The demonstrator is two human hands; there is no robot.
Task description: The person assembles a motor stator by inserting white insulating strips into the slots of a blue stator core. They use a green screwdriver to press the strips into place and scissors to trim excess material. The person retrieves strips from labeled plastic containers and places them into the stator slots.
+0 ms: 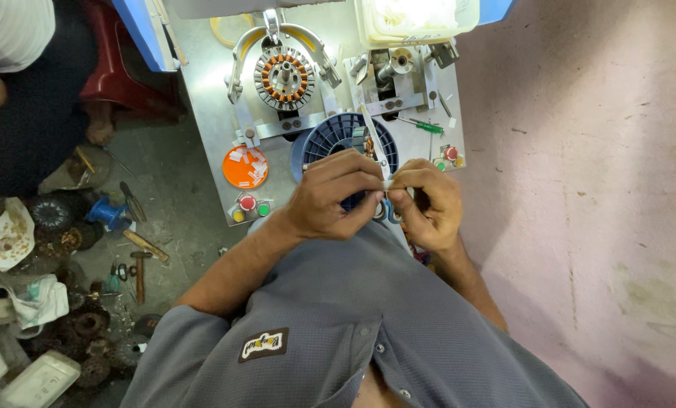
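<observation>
Hands meeting at worktop [209,106] near edge: left hand [330,198] and right hand [427,202], fingers pinching a thin white strip [374,143] over blue round spool [330,140]. Blue-handled scissors [387,211] hanging just beneath. Open pink floor [595,189] beyond worktop's right edge; cluttered scrap parts [43,302] off left edge.

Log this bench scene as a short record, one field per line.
Left hand: pinching a thin white strip with the right hand
Under hands: blue scissors, grip unclear
Behind hands: blue slotted spool
Bench: wound stator in a clamp, orange disc, green screwdriver
Floor, left: hammer, rusty parts
</observation>
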